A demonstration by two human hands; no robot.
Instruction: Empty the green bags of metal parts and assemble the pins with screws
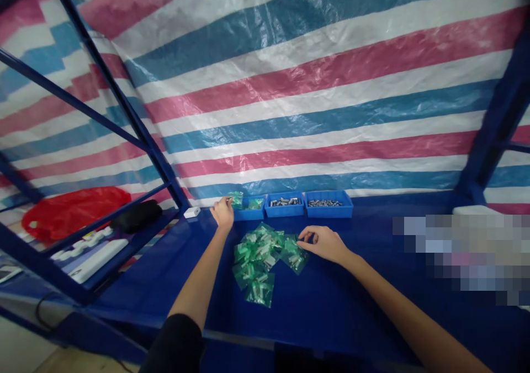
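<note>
My left hand (222, 214) reaches to the leftmost blue bin (248, 214), its fingers closed on a small green plastic bag (236, 198) above the bin's left side. More green bags (255, 203) lie inside that bin. On the table, a heap of small clear-green bags (259, 251) holds little silvery metal parts. At the heap's right edge, my right hand (325, 243) has its thumb and fingers curled together at the corner of one filled bag (295, 256).
The middle bin (285, 211) holds metal cylinders, and the right bin (329, 210) holds smaller metal pieces. A white adapter (192, 212) sits left of the bins. Blue frame posts (144, 136) and striped sheeting (314, 97) enclose the blue table. A red bag (77, 210) lies far left.
</note>
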